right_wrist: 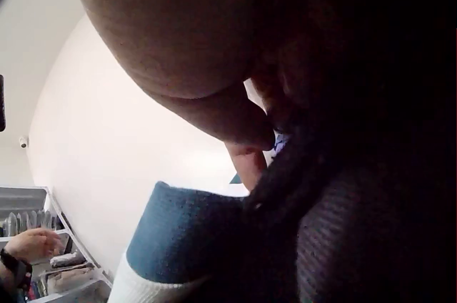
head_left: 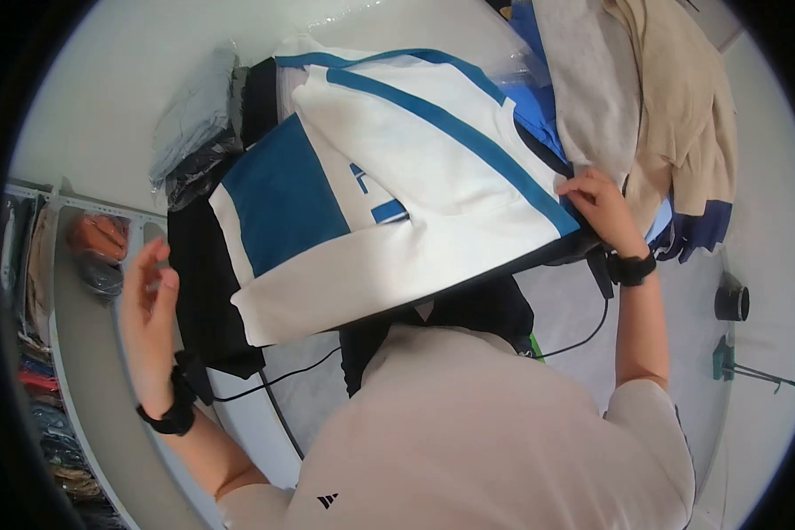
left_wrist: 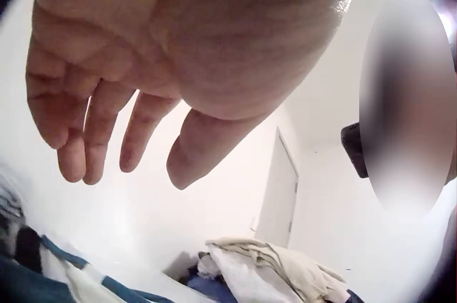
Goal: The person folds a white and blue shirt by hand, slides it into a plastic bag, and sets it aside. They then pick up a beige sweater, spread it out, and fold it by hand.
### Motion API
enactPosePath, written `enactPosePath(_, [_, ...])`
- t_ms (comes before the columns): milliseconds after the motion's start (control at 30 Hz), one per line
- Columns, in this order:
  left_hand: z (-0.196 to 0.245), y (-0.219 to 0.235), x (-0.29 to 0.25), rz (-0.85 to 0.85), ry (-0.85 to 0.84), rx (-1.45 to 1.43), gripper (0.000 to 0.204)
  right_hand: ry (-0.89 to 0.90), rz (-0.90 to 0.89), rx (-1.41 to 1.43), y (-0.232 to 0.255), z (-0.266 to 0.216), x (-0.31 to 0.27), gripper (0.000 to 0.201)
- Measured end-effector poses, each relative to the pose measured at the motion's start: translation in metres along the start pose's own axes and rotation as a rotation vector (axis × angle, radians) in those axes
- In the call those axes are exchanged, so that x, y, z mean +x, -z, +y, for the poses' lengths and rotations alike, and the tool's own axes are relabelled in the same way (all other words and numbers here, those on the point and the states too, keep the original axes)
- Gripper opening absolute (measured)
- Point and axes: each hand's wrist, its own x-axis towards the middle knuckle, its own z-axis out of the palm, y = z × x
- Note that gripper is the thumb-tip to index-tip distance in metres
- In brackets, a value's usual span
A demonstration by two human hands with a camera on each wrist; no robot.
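A white and teal sweater (head_left: 415, 177) lies folded over on a dark surface in front of me, its sleeves laid across the body. My left hand (head_left: 148, 322) is raised in the air off the sweater's left side, holding nothing. In the left wrist view its palm and loosely bent fingers (left_wrist: 100, 124) show. At the sweater's right edge, my right hand (head_left: 599, 208) pinches the fabric beside the teal stripe. The right wrist view is dark; thumb and fingers come together at the cloth, near a teal section (right_wrist: 178, 231) of the sweater.
A pile of beige and grey garments (head_left: 680, 106) lies at the right, with blue cloth beneath. Plastic-wrapped clothing (head_left: 199, 124) is at the back left. Black cloth (head_left: 212, 291) hangs at the left edge. Shelves (head_left: 53, 353) with folded clothes stand further left. Cables run from both wrists.
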Motion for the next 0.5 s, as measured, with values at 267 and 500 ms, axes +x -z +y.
enactPosePath(267, [0.084,-0.113,0.123,-0.549,-0.421,0.030,0.036,0.064,-0.082,0.213,0.004,0.010,-0.006,0.025])
enactPosePath(500, [0.044,-0.246,0.202,-0.181,-0.996,0.373,0.035,0.153,-0.145,0.218,0.011,0.018,-0.008,0.028])
